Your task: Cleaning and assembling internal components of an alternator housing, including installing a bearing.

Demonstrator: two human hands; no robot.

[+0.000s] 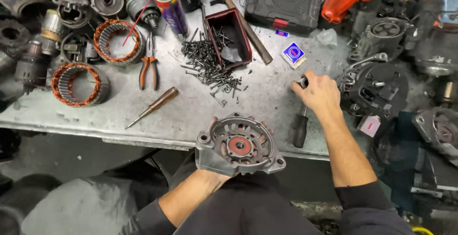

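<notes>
Left hand [217,175] props the grey metal housing [238,144] from below at the counter [267,96] edge, fingers hidden under it. Right hand [320,92] up on the counter, fingers pinched round a small dark round part [302,82], w/ a black-handled screwdriver [300,127] just below.

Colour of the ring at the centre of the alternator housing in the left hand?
Red-orange ring around the dark centre bore, set in the grey alternator housing held by the left hand; head view.

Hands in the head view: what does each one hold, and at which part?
The left hand, mostly hidden, supports the grey alternator housing from underneath. The right hand closes on a small dark round part at the fingertips.
</notes>
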